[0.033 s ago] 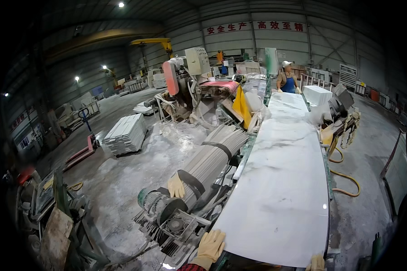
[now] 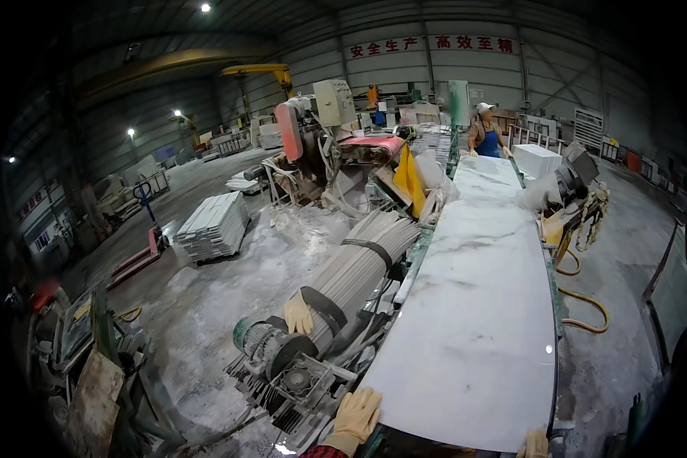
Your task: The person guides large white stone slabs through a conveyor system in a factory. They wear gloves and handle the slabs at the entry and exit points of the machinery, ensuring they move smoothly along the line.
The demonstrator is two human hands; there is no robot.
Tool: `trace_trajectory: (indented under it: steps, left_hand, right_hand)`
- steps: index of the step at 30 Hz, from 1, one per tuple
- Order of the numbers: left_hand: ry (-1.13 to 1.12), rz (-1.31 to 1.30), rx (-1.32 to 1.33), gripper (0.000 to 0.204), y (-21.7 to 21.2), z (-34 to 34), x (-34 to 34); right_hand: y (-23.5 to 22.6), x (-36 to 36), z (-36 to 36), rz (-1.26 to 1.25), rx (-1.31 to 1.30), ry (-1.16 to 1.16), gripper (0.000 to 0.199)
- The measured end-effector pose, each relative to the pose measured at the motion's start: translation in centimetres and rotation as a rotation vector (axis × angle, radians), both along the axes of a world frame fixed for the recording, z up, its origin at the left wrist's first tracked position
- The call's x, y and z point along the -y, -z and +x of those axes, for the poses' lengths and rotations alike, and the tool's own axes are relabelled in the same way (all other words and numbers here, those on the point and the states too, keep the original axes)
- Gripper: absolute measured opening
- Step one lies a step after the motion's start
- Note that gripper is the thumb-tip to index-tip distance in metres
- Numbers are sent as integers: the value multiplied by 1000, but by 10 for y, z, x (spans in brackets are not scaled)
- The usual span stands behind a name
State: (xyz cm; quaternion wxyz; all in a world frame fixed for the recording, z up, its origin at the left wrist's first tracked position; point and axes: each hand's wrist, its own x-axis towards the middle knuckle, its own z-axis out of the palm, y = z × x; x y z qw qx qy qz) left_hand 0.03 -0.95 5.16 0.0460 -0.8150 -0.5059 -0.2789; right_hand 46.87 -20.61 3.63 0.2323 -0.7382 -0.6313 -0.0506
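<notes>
A long white stone slab (image 2: 477,328) with grey veins stretches away from me over a green-framed machine bed. My left hand (image 2: 356,416), in a cream work glove, rests at its near left corner with fingers stretched out and close together. At the lower edge, by the near right corner, only a small part of my right hand (image 2: 536,444) shows, gloved alike. Its fingers are mostly cut off, so their grip is hidden. Across the slab's far end stands a co-worker (image 2: 487,139) in a blue apron and white cap, one hand near the edge.
Left of the slab lie an electric motor (image 2: 263,347), a strapped bundle of grey strips (image 2: 351,263) and a loose glove (image 2: 298,313). Stacked white slabs (image 2: 214,227) and a red pallet jack (image 2: 139,256) stand farther left. A yellow hose (image 2: 591,309) loops at the right.
</notes>
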Motion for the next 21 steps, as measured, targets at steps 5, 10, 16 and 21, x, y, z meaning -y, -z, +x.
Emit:
trace_trajectory:
  steps: [5,10,16,21]
  left_hand:
    - [12,-76,-18,38,-10,2,4]
    - [3,-86,23,40,0,-4,4]
    - [-6,-54,28,38,7,-1,4]
    - [-47,-63,-10,39,0,0,11]
  right_hand:
    - [1,4,3,21,3,-32,40]
    - [-11,5,-10,7,21,-16,40]
    - [11,1,6,-96,-141,113,40]
    - [-8,1,1,-59,12,-12,42]
